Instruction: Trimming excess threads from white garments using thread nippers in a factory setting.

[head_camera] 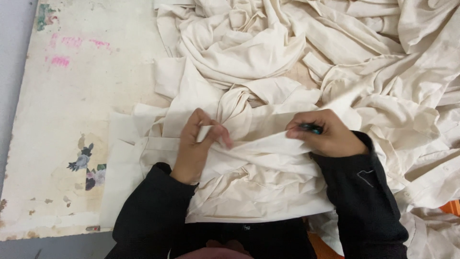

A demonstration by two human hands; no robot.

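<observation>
My left hand [197,144] pinches a fold of cream cotton cloth [258,168] that lies bunched in front of me. My right hand [326,134] grips the same cloth at its upper edge and also holds a small dark teal tool [312,128] between the fingers; what kind of tool it is I cannot tell. Both arms are in black sleeves. The cloth stretches between the two hands.
A large heap of the same cream fabric [297,52] covers the back and right of the worn, paint-stained table [72,120]. Flat cream pieces [124,153] lie at the left. Something orange [453,207] shows at the right edge.
</observation>
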